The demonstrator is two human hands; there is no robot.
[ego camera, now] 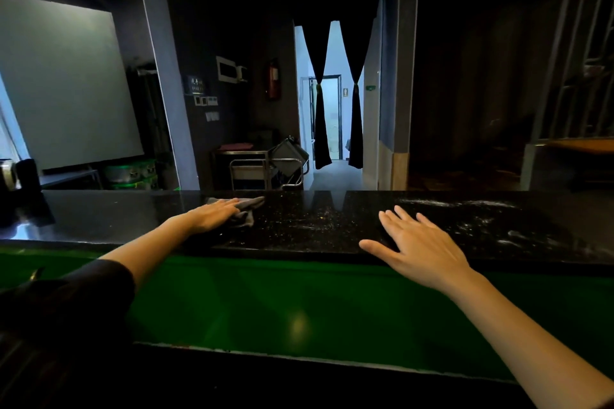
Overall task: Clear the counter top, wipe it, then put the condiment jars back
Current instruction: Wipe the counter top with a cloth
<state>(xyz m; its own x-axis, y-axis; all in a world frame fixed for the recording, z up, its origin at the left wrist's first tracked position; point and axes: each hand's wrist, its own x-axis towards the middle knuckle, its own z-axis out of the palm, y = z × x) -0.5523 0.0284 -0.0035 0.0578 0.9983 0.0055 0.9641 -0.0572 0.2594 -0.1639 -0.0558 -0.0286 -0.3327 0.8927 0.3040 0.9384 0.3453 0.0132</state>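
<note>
A black speckled counter top point(315, 222) runs across the view, above a green front panel. My left hand point(212, 214) lies flat on a grey cloth point(246, 207) near the counter's far edge, pressing it onto the stone. My right hand point(418, 242) rests on the counter's near edge with fingers spread and nothing in it. White smears and streaks point(481, 219) mark the counter to the right of my right hand. No condiment jars show in this view.
Dark objects point(20, 176) stand at the counter's far left end. Beyond the counter are a metal cart point(265, 169), a doorway with black curtains point(335, 93) and a shelf point(571, 146) at the right.
</note>
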